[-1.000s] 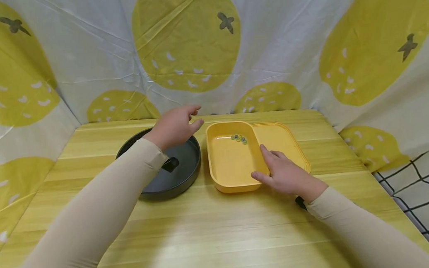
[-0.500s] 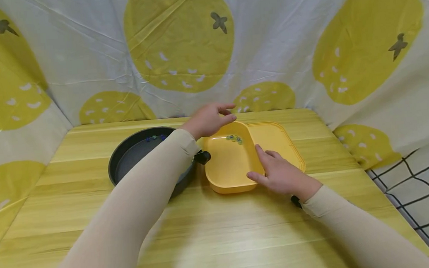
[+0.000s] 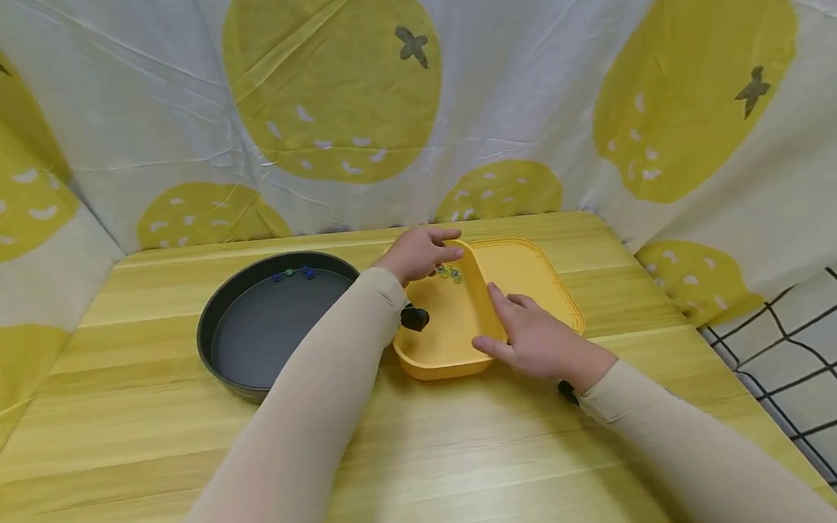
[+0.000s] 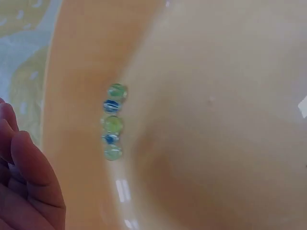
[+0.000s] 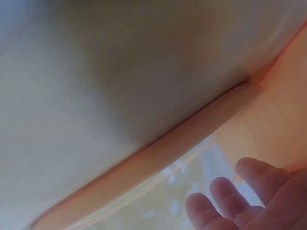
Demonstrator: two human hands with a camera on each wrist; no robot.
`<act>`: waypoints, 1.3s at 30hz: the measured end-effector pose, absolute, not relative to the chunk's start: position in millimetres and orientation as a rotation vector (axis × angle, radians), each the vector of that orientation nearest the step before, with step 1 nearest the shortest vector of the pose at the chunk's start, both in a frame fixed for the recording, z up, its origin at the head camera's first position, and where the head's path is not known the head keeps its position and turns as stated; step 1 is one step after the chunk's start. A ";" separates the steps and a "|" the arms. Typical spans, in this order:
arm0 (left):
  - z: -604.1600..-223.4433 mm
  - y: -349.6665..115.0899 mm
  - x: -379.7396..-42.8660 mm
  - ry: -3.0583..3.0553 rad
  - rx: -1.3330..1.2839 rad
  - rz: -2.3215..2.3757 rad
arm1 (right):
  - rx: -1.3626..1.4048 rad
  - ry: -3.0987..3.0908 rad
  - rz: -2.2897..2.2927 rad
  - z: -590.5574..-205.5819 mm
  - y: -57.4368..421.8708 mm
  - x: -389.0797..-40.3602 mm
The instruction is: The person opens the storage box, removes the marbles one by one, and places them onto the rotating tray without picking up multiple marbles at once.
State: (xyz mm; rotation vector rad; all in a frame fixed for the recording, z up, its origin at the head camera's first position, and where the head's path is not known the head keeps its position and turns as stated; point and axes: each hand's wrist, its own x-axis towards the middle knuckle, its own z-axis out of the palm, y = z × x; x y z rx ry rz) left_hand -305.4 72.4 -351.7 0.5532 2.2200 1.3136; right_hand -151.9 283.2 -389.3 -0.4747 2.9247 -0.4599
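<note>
A yellow rectangular container stands mid-table. Several green and blue glass marbles lie in a row along the foot of its far wall. My left hand hovers over the container's far left part, thumb and forefinger stretched out and apart. The left wrist view shows its fingertips beside the marbles, with nothing seen between them. At the container's right side, my right hand rests with extended fingers; the right wrist view shows their tips near the yellow wall. A dark round pan stands left, with several marbles at its far edge.
A flat yellow lid lies to the right of the container, partly behind it. Close behind the wooden table hangs a fruit-patterned curtain. A black wire grid stands beyond the table's right edge.
My left hand has moved right, from above the pan to above the yellow container, uncovering the pan and its marbles. The right hand has stayed at the container's side. The view has shifted slightly.
</note>
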 end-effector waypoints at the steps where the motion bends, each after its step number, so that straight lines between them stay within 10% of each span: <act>1: -354.6 72.9 -306.1 2.230 0.533 1.282 | -0.472 2.924 -0.459 -389.4 283.4 -151.9; 39: -397.8 105.0 -315.6 2.545 0.598 0.770 | -0.446 2.908 -0.469 -387.3 282.9 -151.1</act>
